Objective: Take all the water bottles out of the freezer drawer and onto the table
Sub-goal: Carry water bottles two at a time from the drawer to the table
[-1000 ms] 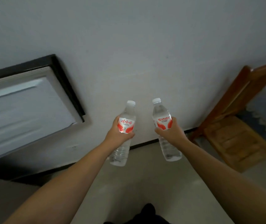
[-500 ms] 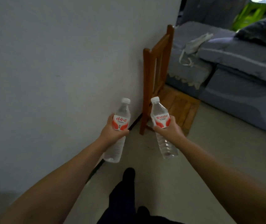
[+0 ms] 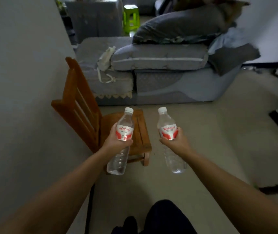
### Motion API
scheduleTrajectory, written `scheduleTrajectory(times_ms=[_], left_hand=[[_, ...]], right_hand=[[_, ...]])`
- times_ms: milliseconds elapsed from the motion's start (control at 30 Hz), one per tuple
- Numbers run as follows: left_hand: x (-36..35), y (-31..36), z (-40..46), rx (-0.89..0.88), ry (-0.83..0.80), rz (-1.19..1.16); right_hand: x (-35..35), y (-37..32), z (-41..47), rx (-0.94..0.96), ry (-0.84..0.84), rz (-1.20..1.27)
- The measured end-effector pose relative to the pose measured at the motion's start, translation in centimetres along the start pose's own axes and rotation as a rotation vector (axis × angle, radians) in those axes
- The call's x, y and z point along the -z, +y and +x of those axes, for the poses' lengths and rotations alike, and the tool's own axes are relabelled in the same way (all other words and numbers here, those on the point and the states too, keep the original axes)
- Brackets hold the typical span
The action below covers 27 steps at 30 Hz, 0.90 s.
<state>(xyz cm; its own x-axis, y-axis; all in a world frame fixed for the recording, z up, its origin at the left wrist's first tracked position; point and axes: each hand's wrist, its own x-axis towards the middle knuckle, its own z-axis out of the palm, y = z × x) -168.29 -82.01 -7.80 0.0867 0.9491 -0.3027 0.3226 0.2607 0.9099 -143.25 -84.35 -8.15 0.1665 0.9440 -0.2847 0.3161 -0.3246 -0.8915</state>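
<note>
A: Where are the bottles?
B: Left hand [image 3: 116, 141] wraps fingers around one bottle [image 3: 120, 141] over the wooden chair [image 3: 84, 112]; right hand [image 3: 175, 141] clasps another bottle [image 3: 168, 132] right of the chair (caps tilted forward).

left bottle [image 3: 120, 144] | clear, white cap, red-white label, upright-tilted | right bottle [image 3: 169, 137] | same, apart

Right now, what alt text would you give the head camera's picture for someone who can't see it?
Two bare hands, left and right, each hold a clear plastic water bottle with a red-and-white label, one on the left and one on the right, above a pale floor. A low brown wooden chair stands by the wall, with a grey sofa beyond.
</note>
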Motion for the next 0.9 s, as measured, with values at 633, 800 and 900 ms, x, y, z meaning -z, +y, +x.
scheduleTrajectory(times_ms=[633,800,900], left_hand=[[-25.0,15.3,24.1,-0.14,-0.441,0.211],[-32.7,19.7,28.9,-0.192,-0.529,0.242],[-37.2,21.6,31.2,-0.204,-0.618,0.263]], right_hand=[[23.7,4.5,15.9,-0.191,0.437,-0.024],[30.3,5.8,18.3,-0.234,0.575,0.05],[33.6,7.1,19.1,-0.271,0.664,0.097]])
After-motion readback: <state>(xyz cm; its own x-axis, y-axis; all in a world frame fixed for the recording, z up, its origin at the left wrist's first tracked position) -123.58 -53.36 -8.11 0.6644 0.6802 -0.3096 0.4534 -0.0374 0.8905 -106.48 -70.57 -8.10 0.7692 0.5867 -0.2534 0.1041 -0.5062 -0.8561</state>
